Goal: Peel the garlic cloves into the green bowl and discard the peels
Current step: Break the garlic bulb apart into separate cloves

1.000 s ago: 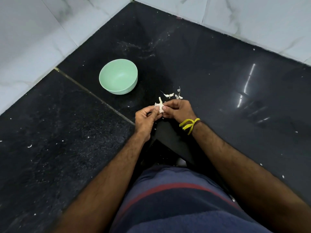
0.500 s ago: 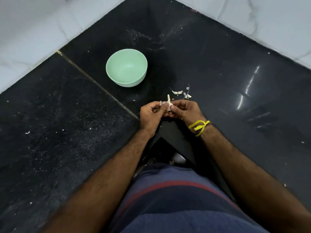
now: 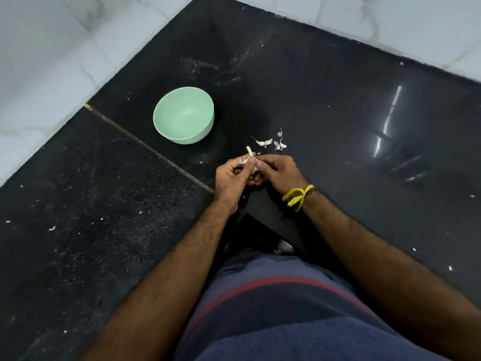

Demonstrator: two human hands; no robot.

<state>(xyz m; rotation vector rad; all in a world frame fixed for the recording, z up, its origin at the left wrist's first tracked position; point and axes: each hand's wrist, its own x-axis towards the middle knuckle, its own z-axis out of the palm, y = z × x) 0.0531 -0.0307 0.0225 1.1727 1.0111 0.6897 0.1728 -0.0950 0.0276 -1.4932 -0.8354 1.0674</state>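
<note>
Both hands meet over the black floor around a small white garlic piece (image 3: 250, 152) whose stem sticks up between the fingertips. My left hand (image 3: 233, 175) pinches it from the left with thumb and fingers. My right hand (image 3: 279, 173), with a yellow thread at the wrist, grips it from the right. The pale green bowl (image 3: 158, 118) stands upright to the upper left of the hands, and its inside looks bare. A few garlic cloves and peel scraps (image 3: 272, 143) lie on the floor just beyond the hands.
White marble tiles (image 3: 52, 61) border the black floor at the left and the far side. A thin joint line (image 3: 145, 144) runs diagonally past the bowl. Small white flecks (image 3: 52, 227) are scattered on the floor. My blue shorts with a red stripe (image 3: 273, 308) fill the bottom.
The hands stay together on the garlic piece, with the left thumb now further over it. The view has shifted slightly; the bowl and loose cloves have not moved on the floor.
</note>
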